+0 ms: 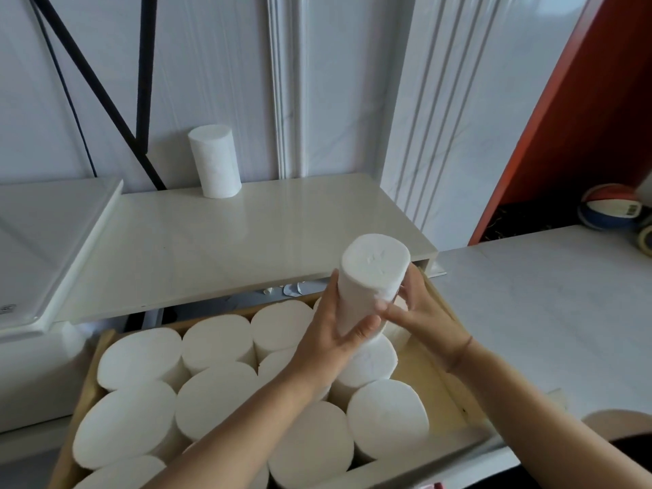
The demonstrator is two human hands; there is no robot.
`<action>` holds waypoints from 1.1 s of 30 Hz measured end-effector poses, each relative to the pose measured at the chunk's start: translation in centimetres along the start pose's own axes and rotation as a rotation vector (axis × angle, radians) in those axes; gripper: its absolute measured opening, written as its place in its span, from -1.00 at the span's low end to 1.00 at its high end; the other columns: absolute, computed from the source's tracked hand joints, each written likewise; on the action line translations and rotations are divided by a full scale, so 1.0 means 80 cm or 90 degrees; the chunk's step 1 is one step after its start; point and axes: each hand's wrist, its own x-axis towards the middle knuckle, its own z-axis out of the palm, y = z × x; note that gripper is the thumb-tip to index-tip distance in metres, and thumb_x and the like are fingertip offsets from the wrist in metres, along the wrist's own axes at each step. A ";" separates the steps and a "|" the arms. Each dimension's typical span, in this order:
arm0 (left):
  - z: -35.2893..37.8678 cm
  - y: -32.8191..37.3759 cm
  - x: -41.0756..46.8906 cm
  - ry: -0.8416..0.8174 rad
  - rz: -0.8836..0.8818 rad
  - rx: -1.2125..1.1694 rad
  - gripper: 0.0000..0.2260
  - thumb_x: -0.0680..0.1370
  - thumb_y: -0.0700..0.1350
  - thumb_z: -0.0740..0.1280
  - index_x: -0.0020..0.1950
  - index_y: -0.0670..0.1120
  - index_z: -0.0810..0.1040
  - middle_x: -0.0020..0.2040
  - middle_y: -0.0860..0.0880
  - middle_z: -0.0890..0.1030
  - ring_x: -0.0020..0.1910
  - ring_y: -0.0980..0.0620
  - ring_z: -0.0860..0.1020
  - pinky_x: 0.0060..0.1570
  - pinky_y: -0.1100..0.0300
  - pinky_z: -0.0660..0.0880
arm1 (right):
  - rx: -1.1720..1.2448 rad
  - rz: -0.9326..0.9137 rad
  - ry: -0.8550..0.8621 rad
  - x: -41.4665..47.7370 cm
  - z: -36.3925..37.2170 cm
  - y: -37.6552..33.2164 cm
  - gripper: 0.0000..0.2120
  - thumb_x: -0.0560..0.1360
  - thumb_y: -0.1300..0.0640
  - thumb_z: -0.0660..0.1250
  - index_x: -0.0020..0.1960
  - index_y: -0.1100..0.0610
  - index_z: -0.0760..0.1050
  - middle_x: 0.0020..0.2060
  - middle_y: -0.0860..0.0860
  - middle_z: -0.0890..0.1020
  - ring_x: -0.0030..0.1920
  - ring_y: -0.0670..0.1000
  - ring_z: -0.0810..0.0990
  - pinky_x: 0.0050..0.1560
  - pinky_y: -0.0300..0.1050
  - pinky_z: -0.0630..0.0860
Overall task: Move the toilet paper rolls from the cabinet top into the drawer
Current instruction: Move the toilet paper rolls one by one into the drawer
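A white toilet paper roll (370,277) is held upright over the back right part of the open wooden drawer (442,400). My left hand (328,333) grips its lower left side, and my right hand (416,312) holds its right side. Several white rolls (141,358) stand upright and packed together in the drawer. One more roll (215,162) stands alone at the back of the cream cabinet top (247,241), against the wall.
A white appliance lid (42,248) lies left of the cabinet top. A white counter (547,312) runs along the right, with a striped ball (614,210) in an orange-walled corner. Black bars (106,100) lean on the wall.
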 end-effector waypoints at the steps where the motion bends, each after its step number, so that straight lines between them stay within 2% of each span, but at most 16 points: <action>1: 0.001 -0.001 0.000 0.015 0.005 0.011 -0.37 0.45 0.15 0.39 0.44 0.27 0.17 0.31 0.21 0.46 0.31 0.20 0.43 0.17 0.29 0.42 | 0.025 0.002 -0.020 0.002 -0.008 -0.002 -0.03 0.21 -0.39 0.45 0.48 -0.03 0.20 0.35 -0.13 0.46 0.40 -0.12 0.39 0.37 -0.08 0.40; 3: 0.004 -0.001 0.002 0.053 0.012 0.021 -0.36 0.43 0.21 0.37 0.44 0.30 0.16 0.35 0.24 0.41 0.35 0.23 0.37 0.27 0.18 0.37 | 0.077 0.022 -0.027 0.008 -0.019 -0.005 -0.21 0.36 -0.45 0.24 0.46 -0.05 0.30 0.36 -0.15 0.48 0.41 -0.12 0.39 0.46 0.04 0.27; 6: 0.012 0.005 0.008 0.103 0.007 0.034 -0.33 0.44 0.29 0.27 0.49 0.23 0.10 0.43 0.22 0.32 0.39 0.25 0.29 0.39 0.07 0.29 | 0.141 0.057 -0.022 0.024 -0.018 -0.004 -0.38 0.52 -0.32 0.02 0.44 0.00 0.36 0.36 -0.10 0.51 0.41 -0.10 0.41 0.51 0.09 0.19; 11: 0.037 0.018 0.017 0.172 -0.005 0.002 -0.32 0.48 0.30 0.13 0.52 0.06 0.05 0.47 0.09 0.26 0.43 0.20 0.24 0.43 0.15 0.20 | 0.199 0.053 -0.008 0.033 -0.006 -0.007 -0.33 0.52 -0.26 0.06 0.45 0.16 0.34 0.36 0.08 0.51 0.40 0.04 0.44 0.50 0.10 0.21; 12: 0.041 0.020 0.018 0.178 -0.007 -0.013 -0.33 0.50 0.30 0.12 0.52 0.05 0.05 0.47 0.07 0.25 0.42 0.20 0.24 0.41 0.24 0.21 | 0.198 0.049 0.000 0.032 -0.006 -0.007 -0.33 0.52 -0.26 0.06 0.44 0.17 0.35 0.35 0.09 0.52 0.40 0.04 0.44 0.49 0.09 0.22; 14: 0.049 0.026 0.022 0.168 -0.012 -0.038 -0.36 0.47 0.26 0.11 0.50 0.05 0.09 0.43 0.07 0.30 0.36 0.27 0.31 0.25 0.45 0.26 | 0.185 0.041 0.022 0.025 -0.011 -0.006 -0.36 0.54 -0.25 0.04 0.43 0.15 0.37 0.34 0.07 0.54 0.39 0.02 0.45 0.48 0.05 0.25; 15: 0.052 0.028 0.023 0.152 -0.015 -0.052 -0.38 0.45 0.24 0.11 0.47 0.07 0.12 0.39 0.09 0.35 0.30 0.32 0.35 0.18 0.50 0.29 | 0.178 0.034 0.036 0.020 -0.016 -0.006 -0.39 0.55 -0.25 0.02 0.41 0.12 0.39 0.33 0.05 0.54 0.38 0.00 0.46 0.46 -0.01 0.29; 18: 0.063 0.029 0.025 0.079 -0.034 -0.095 -0.42 0.46 0.28 0.10 0.45 0.14 0.16 0.31 0.24 0.43 0.24 0.37 0.40 0.18 0.45 0.34 | 0.156 0.042 0.053 0.000 -0.037 -0.012 -0.49 0.55 -0.30 0.04 0.26 -0.06 0.56 0.25 -0.03 0.61 0.31 -0.09 0.52 0.27 -0.26 0.46; 20: 0.070 0.028 0.024 0.021 -0.052 -0.119 -0.45 0.48 0.32 0.09 0.44 0.19 0.16 0.21 0.41 0.44 0.19 0.46 0.39 0.06 0.55 0.35 | 0.133 0.051 0.083 -0.017 -0.049 -0.012 -0.47 0.53 -0.35 0.07 0.26 -0.07 0.54 0.22 -0.05 0.62 0.29 -0.09 0.54 0.31 -0.16 0.42; 22: 0.076 0.026 0.024 -0.023 -0.065 -0.118 -0.52 0.51 0.30 0.09 0.40 0.22 0.19 0.14 0.47 0.47 0.17 0.49 0.40 -0.02 0.59 0.35 | 0.124 0.057 0.107 -0.030 -0.057 -0.007 -0.43 0.52 -0.37 0.08 0.33 -0.03 0.47 0.23 -0.04 0.61 0.30 -0.05 0.53 0.39 -0.01 0.34; 24: 0.082 0.025 0.027 -0.048 -0.073 -0.093 -0.55 0.53 0.28 0.09 0.40 0.22 0.22 0.21 0.39 0.48 0.22 0.40 0.41 0.04 0.53 0.38 | 0.145 0.070 0.120 -0.040 -0.058 -0.002 -0.40 0.51 -0.36 0.09 0.37 -0.02 0.42 0.23 -0.03 0.61 0.30 -0.02 0.53 0.41 0.05 0.33; 27: 0.088 0.023 0.035 -0.069 -0.077 -0.063 -0.53 0.53 0.28 0.08 0.43 0.23 0.22 0.30 0.27 0.45 0.28 0.29 0.41 0.22 0.32 0.35 | 0.171 0.068 0.161 -0.048 -0.056 -0.002 -0.38 0.48 -0.33 0.11 0.39 0.02 0.38 0.24 0.00 0.61 0.28 0.00 0.55 0.39 0.08 0.37; 31: 0.092 0.018 0.042 -0.110 -0.113 -0.042 -0.51 0.52 0.31 0.06 0.44 0.24 0.21 0.38 0.21 0.41 0.36 0.22 0.36 0.39 0.10 0.25 | 0.154 0.049 0.226 -0.052 -0.058 0.002 -0.51 0.43 -0.34 0.18 0.28 -0.14 0.41 0.11 -0.14 0.65 0.15 -0.13 0.61 0.21 -0.06 0.48; 33: 0.091 0.012 0.045 -0.109 -0.121 -0.012 -0.45 0.50 0.34 0.05 0.45 0.18 0.24 0.39 0.15 0.40 0.39 0.15 0.33 0.43 0.01 0.20 | 0.165 0.064 0.231 -0.052 -0.056 0.010 -0.54 0.42 -0.32 0.21 0.25 -0.17 0.41 0.09 -0.13 0.66 0.13 -0.11 0.62 0.17 -0.08 0.49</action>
